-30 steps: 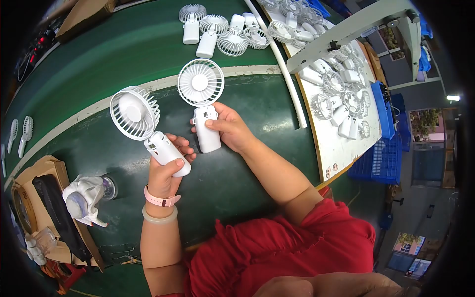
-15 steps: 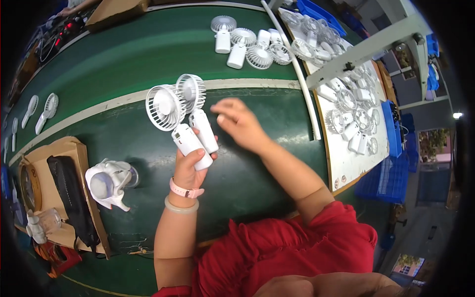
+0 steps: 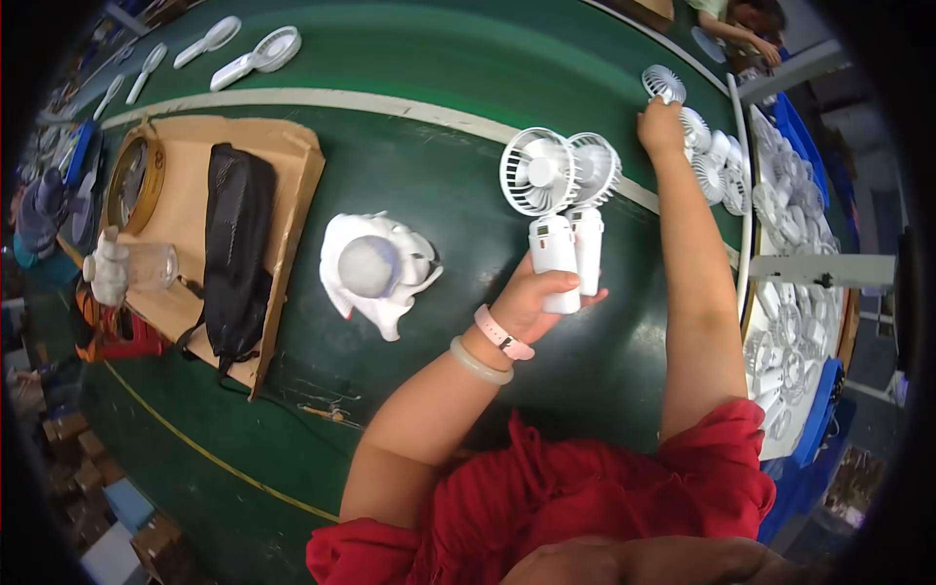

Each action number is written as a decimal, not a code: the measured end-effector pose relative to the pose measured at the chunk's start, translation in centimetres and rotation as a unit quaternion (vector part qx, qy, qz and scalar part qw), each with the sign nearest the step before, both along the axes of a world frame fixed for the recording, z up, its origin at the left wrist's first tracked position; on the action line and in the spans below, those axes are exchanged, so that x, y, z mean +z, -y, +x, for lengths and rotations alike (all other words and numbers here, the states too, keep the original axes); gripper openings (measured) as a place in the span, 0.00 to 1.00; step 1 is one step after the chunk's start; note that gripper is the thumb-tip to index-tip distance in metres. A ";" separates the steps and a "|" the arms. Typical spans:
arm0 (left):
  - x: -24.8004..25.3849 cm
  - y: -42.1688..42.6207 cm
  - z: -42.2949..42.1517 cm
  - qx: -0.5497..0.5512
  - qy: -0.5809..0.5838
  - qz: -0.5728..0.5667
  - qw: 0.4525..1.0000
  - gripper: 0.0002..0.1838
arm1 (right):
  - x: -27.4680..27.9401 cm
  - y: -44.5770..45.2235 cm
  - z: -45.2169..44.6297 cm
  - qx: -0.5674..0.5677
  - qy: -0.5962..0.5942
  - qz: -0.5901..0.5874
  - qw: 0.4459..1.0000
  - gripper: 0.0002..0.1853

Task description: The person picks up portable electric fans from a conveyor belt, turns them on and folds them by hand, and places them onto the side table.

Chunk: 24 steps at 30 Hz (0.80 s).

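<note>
My left hand [image 3: 542, 292] is wrapped round the white handles of two handheld fans, a front fan [image 3: 554, 239] and a back fan [image 3: 591, 229], side by side with heads up above the green table. My right hand [image 3: 662, 129] is stretched out to the far right. It is closed over the handle of another white handheld fan [image 3: 664, 82], whose round head shows beyond the fingers while the handle is hidden. Close by it lie several more white handheld fans [image 3: 710, 178]. A white cloth [image 3: 390, 310] is bunched round a rounded, whitish container [image 3: 370, 266] left of my left hand.
At left, a cardboard tray [image 3: 292, 205] holds a black pouch [image 3: 237, 253], a tape roll [image 3: 136, 185] and a clear jar [image 3: 151, 265]. More fans [image 3: 258, 58] lie at the far left. A white board [image 3: 780, 444] at right carries many fans. Another person [image 3: 736, 29] sits beyond.
My right hand has gone from beside the held fans out to the fan group and closed on one. My left hand still holds its two fans. The view has swung left.
</note>
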State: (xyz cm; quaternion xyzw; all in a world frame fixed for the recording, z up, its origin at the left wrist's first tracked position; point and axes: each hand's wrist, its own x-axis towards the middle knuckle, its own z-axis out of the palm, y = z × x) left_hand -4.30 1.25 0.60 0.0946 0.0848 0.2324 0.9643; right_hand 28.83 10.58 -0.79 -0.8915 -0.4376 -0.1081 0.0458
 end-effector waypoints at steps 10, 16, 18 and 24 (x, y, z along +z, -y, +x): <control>-0.7 0.1 0.2 0.028 0.002 -0.030 0.999 0.33 | 4.8 12.8 -11.2 0.204 -0.869 0.358 0.275 0.32; -0.4 0.2 0.3 0.024 0.014 0.000 1.000 0.35 | 4.5 18.4 -15.5 0.071 -0.778 0.386 0.490 0.20; -0.2 0.4 0.3 0.028 0.005 0.026 0.999 0.35 | 4.3 18.6 -15.8 0.086 -0.750 0.397 0.523 0.20; 0.6 0.3 0.1 0.026 -0.023 0.092 0.995 0.41 | 4.2 18.2 -15.9 0.100 -0.755 0.417 0.497 0.22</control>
